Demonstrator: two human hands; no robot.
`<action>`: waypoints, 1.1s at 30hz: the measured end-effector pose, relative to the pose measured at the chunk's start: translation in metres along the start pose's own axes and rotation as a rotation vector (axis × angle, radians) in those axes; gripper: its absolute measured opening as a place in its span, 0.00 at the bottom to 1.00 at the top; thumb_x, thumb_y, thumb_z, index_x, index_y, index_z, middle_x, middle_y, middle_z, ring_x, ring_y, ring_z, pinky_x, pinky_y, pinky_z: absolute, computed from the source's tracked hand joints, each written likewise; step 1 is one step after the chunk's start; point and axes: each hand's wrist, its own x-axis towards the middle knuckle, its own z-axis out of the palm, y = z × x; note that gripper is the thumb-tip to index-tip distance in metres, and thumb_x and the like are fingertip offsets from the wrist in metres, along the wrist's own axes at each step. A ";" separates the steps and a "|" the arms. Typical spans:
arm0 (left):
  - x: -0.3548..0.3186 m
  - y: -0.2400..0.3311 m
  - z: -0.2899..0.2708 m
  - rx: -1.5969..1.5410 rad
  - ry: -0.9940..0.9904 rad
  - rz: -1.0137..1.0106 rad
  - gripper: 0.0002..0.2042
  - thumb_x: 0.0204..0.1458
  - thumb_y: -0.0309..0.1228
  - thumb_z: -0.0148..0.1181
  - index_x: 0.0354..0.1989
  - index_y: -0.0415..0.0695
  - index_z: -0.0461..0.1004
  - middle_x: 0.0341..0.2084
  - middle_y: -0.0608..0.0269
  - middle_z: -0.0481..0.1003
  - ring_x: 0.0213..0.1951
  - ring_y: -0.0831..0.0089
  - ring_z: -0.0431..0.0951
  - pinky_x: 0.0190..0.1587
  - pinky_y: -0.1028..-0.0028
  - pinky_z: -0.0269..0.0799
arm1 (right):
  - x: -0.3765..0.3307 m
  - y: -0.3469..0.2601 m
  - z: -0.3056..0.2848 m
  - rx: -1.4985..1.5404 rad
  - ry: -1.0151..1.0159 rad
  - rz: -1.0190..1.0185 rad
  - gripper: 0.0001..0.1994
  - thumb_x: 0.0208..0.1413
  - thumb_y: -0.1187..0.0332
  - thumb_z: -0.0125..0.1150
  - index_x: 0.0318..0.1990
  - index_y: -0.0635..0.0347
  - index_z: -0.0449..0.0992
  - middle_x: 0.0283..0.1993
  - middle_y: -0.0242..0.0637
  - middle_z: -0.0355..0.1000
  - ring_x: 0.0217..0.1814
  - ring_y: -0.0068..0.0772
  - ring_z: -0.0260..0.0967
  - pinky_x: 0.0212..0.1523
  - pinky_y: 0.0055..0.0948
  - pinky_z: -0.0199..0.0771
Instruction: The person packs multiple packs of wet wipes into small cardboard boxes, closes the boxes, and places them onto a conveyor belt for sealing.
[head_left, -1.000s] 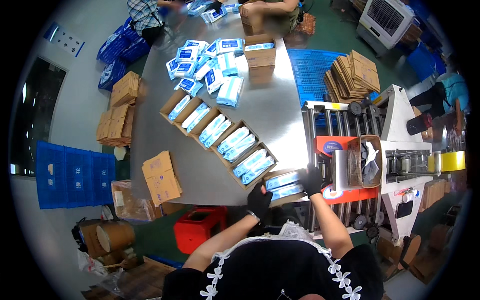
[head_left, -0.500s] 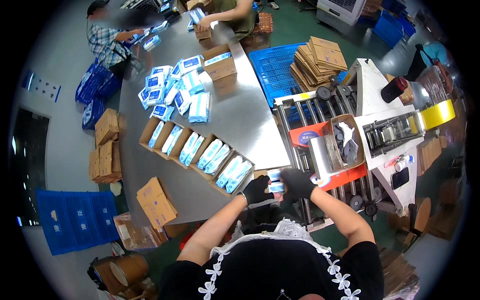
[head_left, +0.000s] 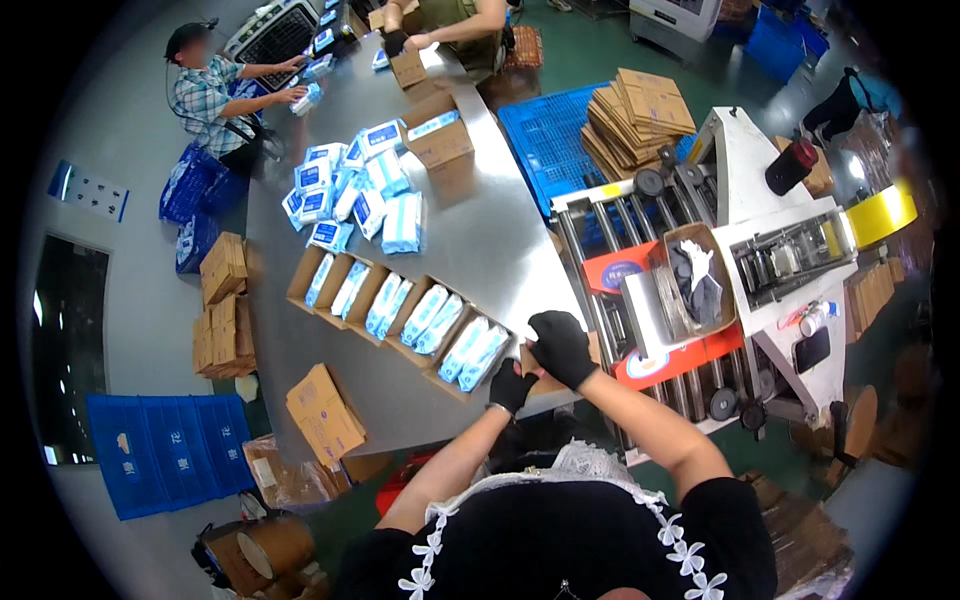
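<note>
Both my hands wear black gloves and meet at the near edge of the grey metal table point(head_left: 500, 240). My left hand point(head_left: 512, 385) and my right hand point(head_left: 560, 345) grip a small cardboard box point(head_left: 545, 380). Only its brown flaps show between my fingers, and its contents are hidden. Just left of it runs a diagonal row of open cardboard boxes point(head_left: 395, 305), each holding blue-and-white packs point(head_left: 475, 350). A loose pile of the same packs point(head_left: 350, 190) lies farther up the table.
A roller conveyor with a box-taping machine point(head_left: 700, 290) stands right of my hands. Beyond it are a blue crate point(head_left: 545, 130) and stacked flat cartons point(head_left: 640, 110). Two other people point(head_left: 210, 85) handle packs at the far end. More blue crates point(head_left: 150, 450) sit lower left.
The box in my hands was open with its packs showing; now brown flaps cover them under my hands. It has shifted right toward the conveyor, and my view has turned.
</note>
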 end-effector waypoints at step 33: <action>-0.025 0.014 -0.092 0.143 0.084 0.346 0.09 0.46 0.31 0.56 0.33 0.42 0.69 0.27 0.50 0.71 0.32 0.49 0.73 0.34 0.58 0.68 | -0.063 -0.029 0.060 0.057 -0.426 0.165 0.11 0.47 0.63 0.59 0.36 0.57 0.74 0.34 0.46 0.72 0.36 0.50 0.73 0.36 0.46 0.72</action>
